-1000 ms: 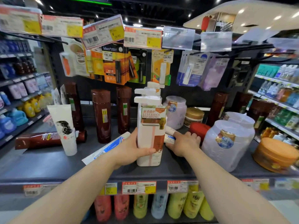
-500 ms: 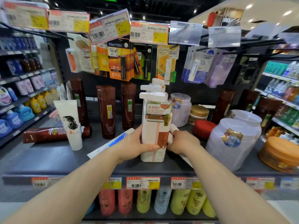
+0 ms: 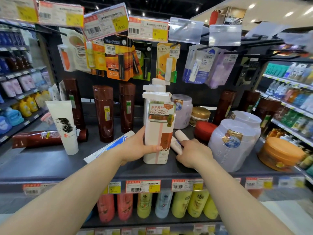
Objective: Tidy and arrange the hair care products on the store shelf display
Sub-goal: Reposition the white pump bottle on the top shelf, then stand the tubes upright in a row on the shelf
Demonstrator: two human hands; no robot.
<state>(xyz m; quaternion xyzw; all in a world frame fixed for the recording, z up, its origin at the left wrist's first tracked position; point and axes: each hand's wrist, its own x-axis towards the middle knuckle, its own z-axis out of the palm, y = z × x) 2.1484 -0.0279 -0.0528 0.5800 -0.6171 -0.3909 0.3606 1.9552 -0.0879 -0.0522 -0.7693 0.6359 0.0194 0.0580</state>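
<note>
My left hand point(image 3: 135, 148) grips the white pump bottle point(image 3: 158, 129) low on its side, fingers wrapped behind it and thumb pressed across the front near the orange label patch; the bottle stands upright on the dark shelf point(image 3: 44, 165), near the front edge. My right hand point(image 3: 193, 154) is just to its right, fingers curled down around a small white tube point(image 3: 179, 141) that lies on the shelf, its cap end pointing toward the back (how firmly I hold it I cannot tell, the fingers cover the contact).

Behind my left wrist a long white-and-blue tube point(image 3: 110, 146) lies slanted on the shelf. Further left a white tube with a drawn head of hair point(image 3: 63, 126) stands on its cap, and behind it a brown tube point(image 3: 37, 139) lies on its side. Three tall brown bottles point(image 3: 103, 112) stand upright toward the back.

To the right of my right hand stands a large translucent jar point(image 3: 232, 145), with a red jar point(image 3: 204, 129) and a gold-lidded jar point(image 3: 199, 116) behind it, and a pale lilac jar point(image 3: 183, 111) just behind the pump bottle. An orange tub point(image 3: 279, 153) sits tilted at the shelf's right end. Lip balm cards point(image 3: 166, 61) hang above on hooks.
</note>
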